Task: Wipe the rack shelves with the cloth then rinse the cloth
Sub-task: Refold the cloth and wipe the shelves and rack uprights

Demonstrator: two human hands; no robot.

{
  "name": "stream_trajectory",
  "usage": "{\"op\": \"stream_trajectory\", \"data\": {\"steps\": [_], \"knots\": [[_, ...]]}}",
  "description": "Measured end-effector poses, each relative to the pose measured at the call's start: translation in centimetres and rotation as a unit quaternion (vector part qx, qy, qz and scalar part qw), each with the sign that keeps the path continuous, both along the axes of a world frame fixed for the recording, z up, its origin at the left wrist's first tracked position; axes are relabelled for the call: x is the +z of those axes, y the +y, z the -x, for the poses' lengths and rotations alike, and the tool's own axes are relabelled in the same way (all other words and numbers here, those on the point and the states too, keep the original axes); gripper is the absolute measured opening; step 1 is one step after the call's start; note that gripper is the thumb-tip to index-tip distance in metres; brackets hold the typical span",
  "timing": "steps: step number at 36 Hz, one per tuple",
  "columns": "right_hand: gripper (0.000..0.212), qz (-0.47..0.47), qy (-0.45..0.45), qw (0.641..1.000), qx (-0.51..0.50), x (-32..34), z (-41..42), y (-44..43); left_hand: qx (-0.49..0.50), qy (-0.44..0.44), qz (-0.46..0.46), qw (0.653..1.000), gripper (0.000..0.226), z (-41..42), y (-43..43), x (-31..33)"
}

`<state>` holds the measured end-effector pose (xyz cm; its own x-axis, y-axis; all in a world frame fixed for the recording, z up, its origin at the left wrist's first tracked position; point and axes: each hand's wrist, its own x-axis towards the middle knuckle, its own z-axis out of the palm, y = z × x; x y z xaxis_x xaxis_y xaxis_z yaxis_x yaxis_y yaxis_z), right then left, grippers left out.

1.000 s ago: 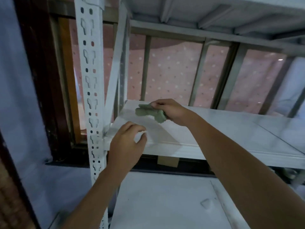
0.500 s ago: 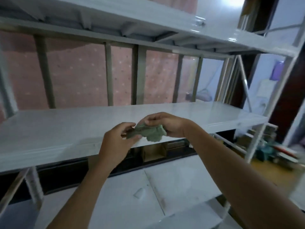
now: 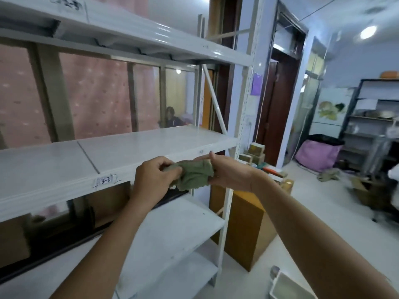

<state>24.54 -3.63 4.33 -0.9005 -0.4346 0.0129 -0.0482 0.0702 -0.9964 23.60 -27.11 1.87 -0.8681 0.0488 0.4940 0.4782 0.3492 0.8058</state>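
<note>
A crumpled green cloth hangs between both hands in front of the white metal rack. My left hand pinches its left end. My right hand grips its right end, thumb up. The cloth is off the shelves, just in front of the edge of the middle shelf, which is bare and white. An upper shelf runs above and a lower shelf lies under my forearms.
The rack's right upright stands close to my right hand. A brown cardboard box sits on the floor beside it. A white tub is at the bottom right. Boxes, a pink bag and a dark shelf unit fill the room to the right.
My view has swung right from the rack's left corner to its right end. The cloth left the shelf surface, and my left hand came up and took hold of it too.
</note>
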Motion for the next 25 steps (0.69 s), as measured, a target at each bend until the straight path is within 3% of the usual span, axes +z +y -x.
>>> {"op": "stream_trajectory", "data": {"steps": [11,17,25], "knots": [[0.025,-0.048,0.097,0.973,-0.205,-3.0,2.5,12.9,-0.104,-0.053,-0.018,0.993,0.015,7.1,13.1,-0.8],[0.027,-0.094,0.101,0.960,-0.242,-2.5,8.0,18.4,-0.131,-0.050,-0.002,0.990,0.017,12.8,18.8,-1.0],[0.019,-0.130,0.111,0.952,-0.254,0.8,18.3,22.8,-0.078,-0.025,0.013,0.997,0.020,21.9,23.8,1.1]]}}
